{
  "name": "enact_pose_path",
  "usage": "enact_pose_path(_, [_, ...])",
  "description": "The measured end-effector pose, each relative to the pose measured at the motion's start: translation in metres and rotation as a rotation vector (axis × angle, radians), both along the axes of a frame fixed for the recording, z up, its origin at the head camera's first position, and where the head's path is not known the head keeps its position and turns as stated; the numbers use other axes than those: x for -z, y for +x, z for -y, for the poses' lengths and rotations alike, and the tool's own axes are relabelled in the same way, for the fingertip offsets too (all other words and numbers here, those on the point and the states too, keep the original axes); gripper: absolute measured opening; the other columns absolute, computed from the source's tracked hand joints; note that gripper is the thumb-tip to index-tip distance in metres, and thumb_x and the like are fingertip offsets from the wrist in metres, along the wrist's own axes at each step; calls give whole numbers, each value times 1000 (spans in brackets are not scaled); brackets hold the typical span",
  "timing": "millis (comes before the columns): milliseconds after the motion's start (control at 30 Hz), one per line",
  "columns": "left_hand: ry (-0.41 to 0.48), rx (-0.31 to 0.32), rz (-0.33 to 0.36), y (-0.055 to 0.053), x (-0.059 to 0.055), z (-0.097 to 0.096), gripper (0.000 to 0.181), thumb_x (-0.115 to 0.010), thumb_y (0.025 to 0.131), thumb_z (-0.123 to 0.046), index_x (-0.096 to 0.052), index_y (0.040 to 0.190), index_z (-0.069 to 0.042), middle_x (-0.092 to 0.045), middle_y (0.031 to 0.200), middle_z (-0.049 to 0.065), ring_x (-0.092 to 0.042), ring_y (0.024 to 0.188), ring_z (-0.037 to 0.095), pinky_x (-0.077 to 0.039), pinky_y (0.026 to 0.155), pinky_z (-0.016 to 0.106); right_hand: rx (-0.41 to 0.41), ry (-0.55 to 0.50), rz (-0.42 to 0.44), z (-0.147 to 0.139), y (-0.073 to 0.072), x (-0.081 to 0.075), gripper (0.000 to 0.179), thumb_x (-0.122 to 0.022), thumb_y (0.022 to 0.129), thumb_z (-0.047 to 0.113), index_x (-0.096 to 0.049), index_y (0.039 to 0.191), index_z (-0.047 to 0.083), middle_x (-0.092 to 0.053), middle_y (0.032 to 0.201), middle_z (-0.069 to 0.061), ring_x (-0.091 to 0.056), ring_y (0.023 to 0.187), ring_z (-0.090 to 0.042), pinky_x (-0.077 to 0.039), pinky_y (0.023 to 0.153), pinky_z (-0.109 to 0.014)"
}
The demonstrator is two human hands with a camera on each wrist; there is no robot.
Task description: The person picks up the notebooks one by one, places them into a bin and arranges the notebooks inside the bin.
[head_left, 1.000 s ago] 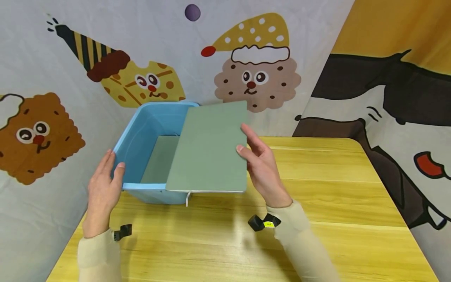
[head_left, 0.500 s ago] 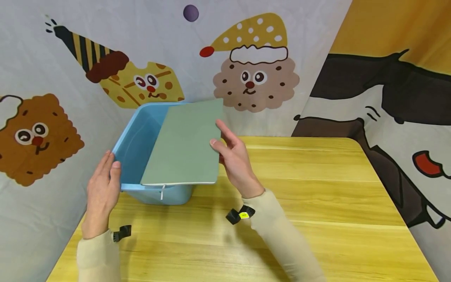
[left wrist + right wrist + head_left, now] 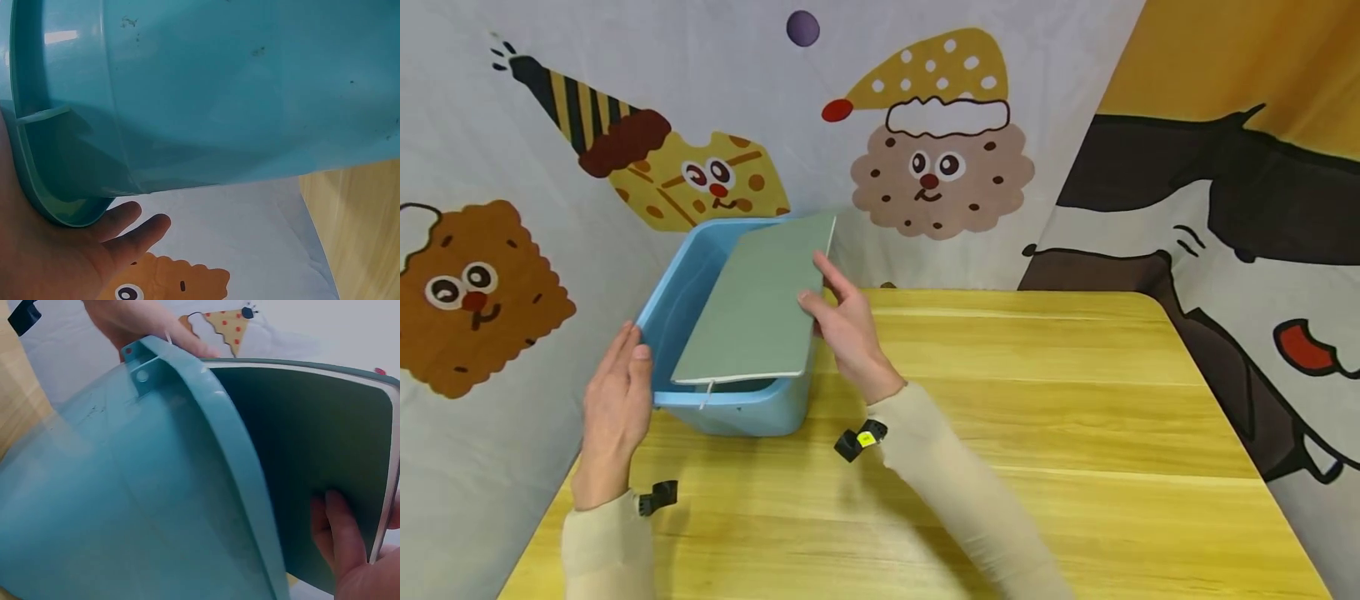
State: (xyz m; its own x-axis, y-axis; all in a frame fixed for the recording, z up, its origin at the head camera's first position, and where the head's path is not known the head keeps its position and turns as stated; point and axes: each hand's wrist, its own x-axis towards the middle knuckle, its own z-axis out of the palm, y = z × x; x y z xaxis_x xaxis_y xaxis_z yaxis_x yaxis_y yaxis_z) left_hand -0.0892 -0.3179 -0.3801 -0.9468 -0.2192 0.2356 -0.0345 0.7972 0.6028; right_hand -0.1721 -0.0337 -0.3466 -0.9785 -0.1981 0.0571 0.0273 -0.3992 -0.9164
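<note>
A sage-green notebook (image 3: pixel 752 300) with a white ribbon hanging from its near edge is tilted over the mouth of a blue plastic bin (image 3: pixel 737 408). My right hand (image 3: pixel 847 329) pinches its right edge, thumb on top and fingers underneath; the right wrist view shows those fingers (image 3: pixel 344 531) against the dark underside of the cover. At the bin's left near corner, my left hand (image 3: pixel 617 408) rests on the rim with fairly straight fingers. The left wrist view has its palm against the rim's corner. Most of the bin's inside is hidden by the notebook.
The bin stands on the left of a yellow wooden table (image 3: pixel 1037 433). Behind the table hangs a white cloth (image 3: pixel 820 117) with cartoon food prints, and a darker printed cloth (image 3: pixel 1195 217) is at the right.
My right hand has brought the notebook leftward, from beyond the bin's right side to over its opening, and the notebook tilts more. A green cover seen inside the bin is now mostly hidden.
</note>
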Motion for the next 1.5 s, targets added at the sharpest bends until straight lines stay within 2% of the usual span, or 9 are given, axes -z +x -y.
enact_pose_path(133, [-3, -9, 0, 1, -3, 3, 81, -15, 110, -59, -25, 162, 2, -21, 170, 20, -18, 154, 48, -11, 124, 63, 0, 63, 14, 16, -5, 2, 65, -62, 100, 2, -43, 160, 19, -50, 148, -9, -66, 87, -16, -58, 70, -25])
enact_pose_path(400, [7, -6, -33, 9, 3, 8, 77, -17, 112, -55, -28, 160, 4, -24, 168, 22, -21, 153, 48, -13, 124, 61, -90, 152, 53, 40, -8, 9, 66, -58, 103, 3, -34, 163, 18, -31, 168, -5, -58, 130, -25, -56, 98, -41])
enact_pose_path(567, [-4, -11, -55, 10, 3, 12, 75, -18, 112, -54, -29, 160, 4, -26, 168, 21, -23, 153, 48, -14, 124, 61, -143, 231, 6, 52, -10, -1, 68, -57, 103, 1, -32, 164, 18, -40, 163, -10, -69, 109, -21, -60, 86, -35])
enact_pose_path(833, [-10, -12, -58, 10, 4, 9, 76, -17, 112, -54, -32, 159, 3, -28, 167, 21, -25, 152, 48, -16, 122, 63, -163, 330, -32, 64, -12, -13, 68, -57, 103, 1, -32, 164, 19, -46, 159, -10, -62, 83, -13, -52, 65, -24])
enact_pose_path(967, [-2, -9, -69, 8, 4, 8, 75, -19, 112, -54, -33, 159, 3, -29, 167, 20, -25, 151, 48, -16, 122, 63, -216, 315, 19, 67, -14, -14, 74, -55, 101, -2, -24, 166, 16, -35, 166, -8, -63, 118, -14, -56, 93, -28])
enact_pose_path(1033, [2, -6, -61, 8, 2, 9, 75, -18, 112, -54, -31, 160, 2, -27, 167, 20, -24, 152, 49, -15, 122, 64, -236, 349, 33, 67, -14, -16, 77, -55, 101, -1, -19, 167, 16, -22, 171, -5, -42, 146, -15, -41, 114, -34])
enact_pose_path(1133, [-1, -8, -43, 9, 1, 10, 76, -17, 112, -55, -30, 160, 2, -26, 168, 20, -23, 152, 49, -14, 122, 65, -221, 399, 5, 65, -12, -19, 80, -59, 99, 4, -18, 167, 16, -9, 173, 1, -13, 157, -16, -23, 125, -36])
enact_pose_path(1300, [1, -21, -29, 9, 0, 11, 76, -18, 112, -55, -29, 161, 1, -25, 168, 20, -22, 152, 50, -13, 122, 66, -165, 354, -105, 48, -4, -17, 74, -63, 100, 18, -28, 165, 20, -20, 171, 9, -29, 154, -21, -32, 120, -31])
enact_pose_path(1500, [-39, -7, -25, 8, -4, 14, 76, -20, 112, -55, -29, 160, 3, -25, 168, 22, -23, 151, 51, -15, 121, 66, -114, 299, -212, 11, 9, -2, 57, -58, 105, 33, -43, 159, 24, -42, 160, 16, -48, 142, -13, -41, 113, -28])
